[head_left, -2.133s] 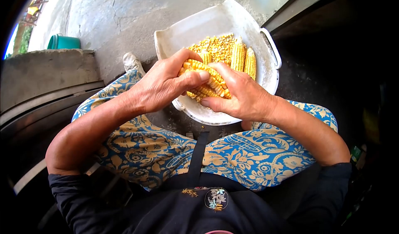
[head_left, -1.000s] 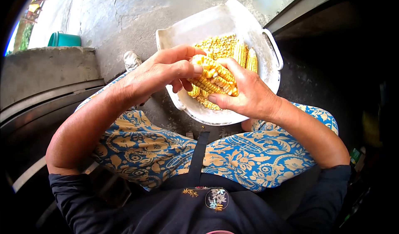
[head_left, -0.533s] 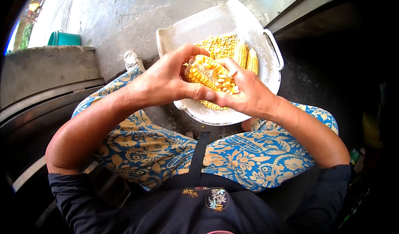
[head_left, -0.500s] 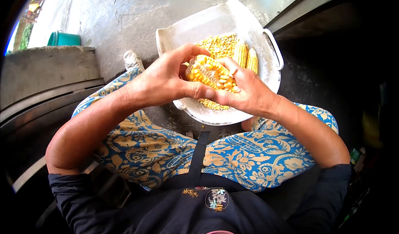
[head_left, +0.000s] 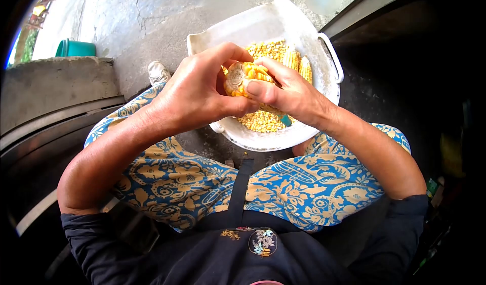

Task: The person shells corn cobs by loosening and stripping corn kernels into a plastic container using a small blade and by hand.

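Observation:
An ear of corn (head_left: 251, 71) is held over a white basin (head_left: 217, 36), its pale broken end turned up toward me and yellow kernels around it. My left hand (head_left: 200, 85) wraps round its left side, thumb below and fingers over the top. From the right, my right hand (head_left: 296, 94) closes on the same ear, with the thumb lying across the kernels. Loose kernels (head_left: 262, 123) cover part of the basin's bottom. Two more ears, a nearer corn ear (head_left: 305, 70) and one beside it (head_left: 290, 59), lean inside on the right.
The basin stands on a concrete floor (head_left: 167, 12) between my knees, with a handle (head_left: 331, 57) on its right side. A small teal piece (head_left: 286, 120) lies among the kernels. At the left are a low concrete wall (head_left: 55, 85) and a green bucket (head_left: 76, 48).
The ear has been turned so its broken end now faces me. My right thumb has moved up onto its kernels, and the teal piece in the basin has come into view.

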{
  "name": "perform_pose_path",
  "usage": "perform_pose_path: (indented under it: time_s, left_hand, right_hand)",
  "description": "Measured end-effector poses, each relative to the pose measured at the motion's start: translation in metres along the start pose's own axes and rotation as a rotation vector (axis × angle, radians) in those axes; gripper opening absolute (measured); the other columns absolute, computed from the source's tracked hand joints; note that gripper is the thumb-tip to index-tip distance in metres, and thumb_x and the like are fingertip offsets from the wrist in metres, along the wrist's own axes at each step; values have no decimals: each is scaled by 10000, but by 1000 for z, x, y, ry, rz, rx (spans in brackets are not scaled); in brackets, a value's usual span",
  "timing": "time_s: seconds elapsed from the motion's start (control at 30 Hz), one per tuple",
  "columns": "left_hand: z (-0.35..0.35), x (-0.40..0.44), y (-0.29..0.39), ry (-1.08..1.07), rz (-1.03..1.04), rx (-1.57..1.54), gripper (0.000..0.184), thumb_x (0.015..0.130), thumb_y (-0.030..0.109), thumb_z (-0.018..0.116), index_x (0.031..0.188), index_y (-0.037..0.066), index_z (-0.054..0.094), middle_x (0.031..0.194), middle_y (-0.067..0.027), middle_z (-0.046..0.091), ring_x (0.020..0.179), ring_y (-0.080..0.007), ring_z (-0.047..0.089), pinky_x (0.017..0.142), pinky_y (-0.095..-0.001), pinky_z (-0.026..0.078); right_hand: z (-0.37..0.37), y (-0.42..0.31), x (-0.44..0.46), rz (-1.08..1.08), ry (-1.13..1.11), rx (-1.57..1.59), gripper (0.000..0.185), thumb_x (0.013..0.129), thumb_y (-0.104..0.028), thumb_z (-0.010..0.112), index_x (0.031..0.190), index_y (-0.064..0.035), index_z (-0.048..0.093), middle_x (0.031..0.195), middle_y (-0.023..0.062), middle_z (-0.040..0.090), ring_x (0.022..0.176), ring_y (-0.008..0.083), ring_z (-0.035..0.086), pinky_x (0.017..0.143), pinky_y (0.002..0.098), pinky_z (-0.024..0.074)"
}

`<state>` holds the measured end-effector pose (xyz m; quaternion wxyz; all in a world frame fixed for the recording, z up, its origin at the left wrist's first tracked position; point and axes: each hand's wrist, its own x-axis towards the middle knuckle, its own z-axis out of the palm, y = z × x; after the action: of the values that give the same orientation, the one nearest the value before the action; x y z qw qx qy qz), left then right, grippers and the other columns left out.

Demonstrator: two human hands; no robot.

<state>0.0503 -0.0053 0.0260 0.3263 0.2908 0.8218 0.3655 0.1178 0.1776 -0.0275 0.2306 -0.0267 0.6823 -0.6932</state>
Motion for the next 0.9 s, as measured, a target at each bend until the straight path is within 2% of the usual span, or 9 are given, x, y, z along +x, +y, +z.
perform_pose_path:
  time_s: [0.03,0.13,0.27,0.33,0.53,0.7,0.77,0.9]
  left_hand:
    - [1,0,1,48,50,60,498,714,161,782,1120,25,528,700,-8,593,625,-29,520,546,-209,429]
    - [2,0,-2,52,57,67,478,709,167,783,1096,28,540,654,10,561,589,-15,486,527,-199,407]
    - [4,-2,-3,72,107,64,481,709,170,786,1096,26,539,658,11,564,592,-17,487,527,-200,407]
    - [2,-1,2,11,4,-16,489,710,171,789,1102,19,539,706,-3,593,624,-29,521,554,-212,439]
    - [-1,0,2,-70,-94,-59,533,709,168,793,1131,-16,524,850,-47,630,760,-57,587,659,-227,492]
    - [-3,2,-3,-111,-143,-138,552,709,161,791,1147,-34,518,908,-68,634,808,-79,602,710,-233,497]
    - [-4,3,-4,-126,-143,-153,560,709,162,790,1155,-36,516,934,-77,635,834,-94,609,742,-242,501]
    - [-7,4,-9,-137,-175,-238,604,706,190,798,1182,-35,502,988,-97,637,907,-140,621,829,-278,494]
  right_hand:
    - [1,1,2,-3,20,-42,815,757,-682,557,1160,23,490,1057,172,582,999,223,579,837,334,458]
    - [5,11,6,-25,35,-52,868,735,-710,543,1165,42,481,1049,201,580,990,239,584,827,346,464]
    - [10,7,6,6,18,51,876,747,-668,529,1196,79,446,1056,218,571,1012,249,571,861,341,445]
    - [11,6,5,4,12,81,853,763,-636,521,1206,88,431,1067,214,564,1021,244,560,878,333,433]
    - [10,4,2,-22,-39,154,778,818,-560,465,1250,82,389,1099,184,538,1032,208,523,904,311,407]
    - [10,7,-2,-11,-37,214,668,869,-484,427,1276,44,375,1113,154,527,1027,183,509,895,295,403]
    - [9,-3,-7,90,-77,261,614,889,-435,407,1290,28,366,1130,145,518,1033,178,500,903,285,393]
    - [4,7,-5,64,-60,199,621,879,-440,421,1289,23,365,1141,150,513,1037,184,496,916,292,387]
